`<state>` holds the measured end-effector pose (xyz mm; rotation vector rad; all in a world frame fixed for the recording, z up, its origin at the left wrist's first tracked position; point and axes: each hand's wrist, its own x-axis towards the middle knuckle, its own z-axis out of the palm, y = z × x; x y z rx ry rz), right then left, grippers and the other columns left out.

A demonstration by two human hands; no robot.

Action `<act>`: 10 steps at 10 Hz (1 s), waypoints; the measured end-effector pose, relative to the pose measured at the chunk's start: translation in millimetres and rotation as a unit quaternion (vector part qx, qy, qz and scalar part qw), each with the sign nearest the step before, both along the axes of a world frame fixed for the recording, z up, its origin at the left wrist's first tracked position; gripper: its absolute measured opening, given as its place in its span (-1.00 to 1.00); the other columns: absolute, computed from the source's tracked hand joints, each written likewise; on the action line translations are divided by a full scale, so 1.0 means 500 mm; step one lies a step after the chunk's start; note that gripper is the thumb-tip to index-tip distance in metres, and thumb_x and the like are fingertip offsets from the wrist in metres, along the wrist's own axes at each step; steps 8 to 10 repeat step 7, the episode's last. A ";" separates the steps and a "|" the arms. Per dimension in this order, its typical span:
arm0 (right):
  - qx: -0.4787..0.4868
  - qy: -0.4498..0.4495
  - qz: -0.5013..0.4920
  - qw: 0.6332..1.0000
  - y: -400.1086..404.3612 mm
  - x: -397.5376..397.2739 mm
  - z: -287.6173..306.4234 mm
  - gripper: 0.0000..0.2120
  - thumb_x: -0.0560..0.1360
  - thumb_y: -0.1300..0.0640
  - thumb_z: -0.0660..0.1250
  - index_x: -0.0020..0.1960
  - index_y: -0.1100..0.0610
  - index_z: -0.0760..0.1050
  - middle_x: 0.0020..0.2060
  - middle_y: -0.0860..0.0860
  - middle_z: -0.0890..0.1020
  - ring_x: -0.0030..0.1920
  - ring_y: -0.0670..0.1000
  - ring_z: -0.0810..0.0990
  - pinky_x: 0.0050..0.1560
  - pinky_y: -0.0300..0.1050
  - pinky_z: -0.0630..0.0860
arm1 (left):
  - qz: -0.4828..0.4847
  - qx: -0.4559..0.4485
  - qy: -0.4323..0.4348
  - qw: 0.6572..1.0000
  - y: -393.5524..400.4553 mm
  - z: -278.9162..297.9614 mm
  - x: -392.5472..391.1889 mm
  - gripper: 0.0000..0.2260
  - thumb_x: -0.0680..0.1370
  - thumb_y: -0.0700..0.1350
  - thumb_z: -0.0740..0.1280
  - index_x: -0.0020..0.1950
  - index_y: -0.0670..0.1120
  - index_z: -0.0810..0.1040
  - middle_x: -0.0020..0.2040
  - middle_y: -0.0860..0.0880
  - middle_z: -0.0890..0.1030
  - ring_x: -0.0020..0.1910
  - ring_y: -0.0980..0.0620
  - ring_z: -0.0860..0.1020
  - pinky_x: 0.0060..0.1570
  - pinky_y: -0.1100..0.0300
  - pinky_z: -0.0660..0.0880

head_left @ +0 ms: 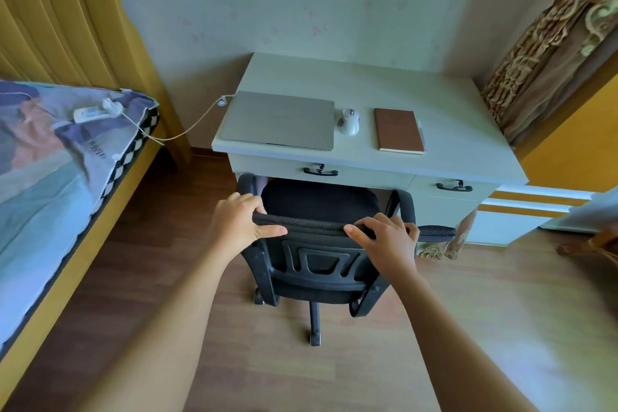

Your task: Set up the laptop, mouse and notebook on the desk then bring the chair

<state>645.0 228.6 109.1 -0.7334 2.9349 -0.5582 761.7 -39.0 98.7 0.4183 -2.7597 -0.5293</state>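
A closed grey laptop (pixel 280 120) lies on the left of the white desk (pixel 461 130), with a white mouse (pixel 349 121) beside it and a brown notebook (pixel 398 130) further right. A black office chair (pixel 321 264) stands in front of the desk, its seat partly under the desktop. My left hand (pixel 241 221) grips the left end of the backrest's top edge. My right hand (pixel 388 237) grips the same edge further right.
A bed (pixel 50 170) with a patterned cover runs along the left; a white power strip (pixel 95 112) lies on it, with a cable (pixel 187 130) reaching the laptop. A patterned curtain (pixel 548 43) hangs at the right. The floor is wooden.
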 end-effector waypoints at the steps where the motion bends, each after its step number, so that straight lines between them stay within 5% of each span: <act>1: 0.001 -0.001 -0.003 1.000 -0.004 -0.001 0.001 -0.54 0.44 -0.40 0.02 -0.06 -0.17 0.57 -0.19 -0.16 0.50 -0.01 -0.06 0.35 0.18 -0.05 0.06 | -0.006 0.003 -0.004 1.000 -0.003 0.003 -0.001 -0.40 0.24 0.51 0.22 -0.29 -0.04 0.51 -0.30 0.03 0.55 -0.27 0.04 0.41 -0.30 0.17 0.28; 4: 0.025 -0.068 0.000 0.997 -0.003 -0.004 0.019 -0.57 0.44 -0.42 0.04 -0.03 -0.21 0.55 -0.11 -0.19 0.52 0.06 -0.08 0.32 0.28 0.01 0.04 | -0.016 -0.024 -0.049 0.998 0.005 0.018 -0.002 -0.30 0.28 0.54 0.03 -0.15 -0.04 0.56 -0.14 0.04 0.59 -0.15 0.04 0.47 -0.21 0.16 0.29; 6: -0.037 -0.098 -0.012 0.994 0.005 0.023 0.065 -0.72 0.46 -0.23 0.26 0.11 -0.15 0.52 -0.03 -0.18 0.61 0.05 -0.08 0.53 0.31 0.03 0.28 | 0.006 -0.123 -0.143 0.982 0.031 0.045 0.017 -0.28 0.35 0.48 -0.07 0.11 0.00 0.56 0.07 0.05 0.60 0.06 0.03 0.52 0.02 0.14 0.34; 7: -0.137 -0.097 -0.048 0.985 0.006 0.037 0.111 -0.73 0.47 -0.08 0.32 0.16 -0.11 0.49 -0.06 -0.19 0.61 0.00 -0.12 0.58 0.09 0.01 0.52 | 0.006 -0.165 -0.149 0.975 0.049 0.070 0.017 -0.40 0.44 0.44 0.04 0.06 0.02 0.60 -0.04 0.09 0.63 0.02 0.05 0.56 0.15 0.08 0.35; 10: -0.137 -0.097 -0.048 0.985 0.006 0.037 0.111 -0.73 0.47 -0.08 0.32 0.16 -0.11 0.49 -0.06 -0.19 0.61 0.00 -0.12 0.58 0.09 0.01 0.52 | 0.006 -0.165 -0.149 0.975 0.049 0.070 0.017 -0.40 0.44 0.44 0.04 0.06 0.02 0.60 -0.04 0.09 0.63 0.02 0.05 0.56 0.15 0.08 0.35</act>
